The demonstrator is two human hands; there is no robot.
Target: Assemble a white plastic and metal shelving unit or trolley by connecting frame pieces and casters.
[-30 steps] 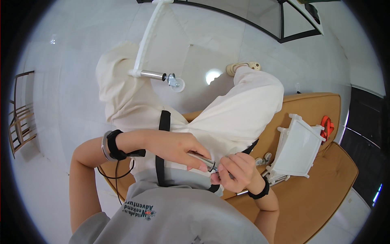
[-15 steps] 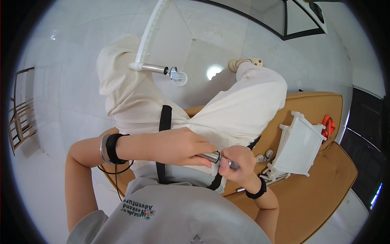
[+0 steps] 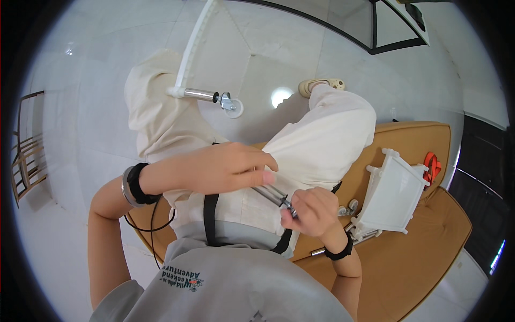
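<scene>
Left hand (image 3: 236, 167) shifts farther left, apart from right hand (image 3: 312, 210).
The right clamps the tube (image 3: 273, 195); left's grip I can't tell.

L hand (image 3: 236, 167) shifted fwd — more of metal tube (image 3: 272, 195) exposed.

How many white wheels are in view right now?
3 visible: one wheel on the upper metal leg, two small wheels on the brown sofa. The right hand may hide another.
</scene>
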